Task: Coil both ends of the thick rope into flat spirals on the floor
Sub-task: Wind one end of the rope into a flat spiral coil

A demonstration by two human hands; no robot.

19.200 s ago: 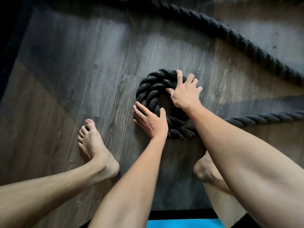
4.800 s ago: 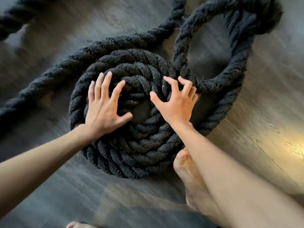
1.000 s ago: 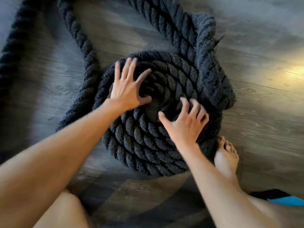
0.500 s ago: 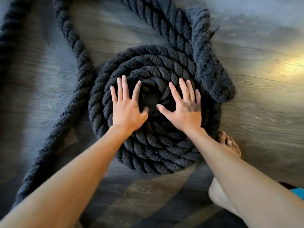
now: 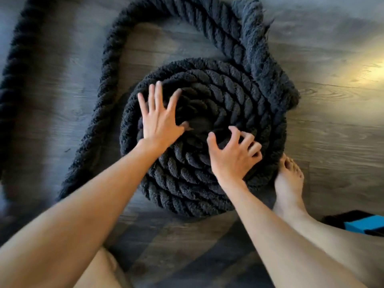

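A thick black twisted rope lies wound into a flat spiral (image 5: pixel 207 179) of several turns on the dark wood floor (image 5: pixel 332 125). My left hand (image 5: pixel 161 119) presses flat on the spiral's left inner turns, fingers spread. My right hand (image 5: pixel 232 156) rests on the right inner turns with its fingers curled like claws into the rope. The loose rope (image 5: pixel 110 65) leaves the spiral's upper right, arcs over the top and runs down the left side. A frayed, fuzzy stretch (image 5: pixel 259 50) lies doubled at the upper right.
My bare right foot (image 5: pixel 288 183) touches the spiral's right edge. A blue and black mat (image 5: pixel 363 224) shows at the lower right. Another run of rope (image 5: pixel 12 80) lies at the far left. My knee is at the bottom.
Since half a second ago my right hand slid down and right and curled its fingers into the rope. My left hand shifted slightly up. The loose rope on the left swung closer to the spiral.
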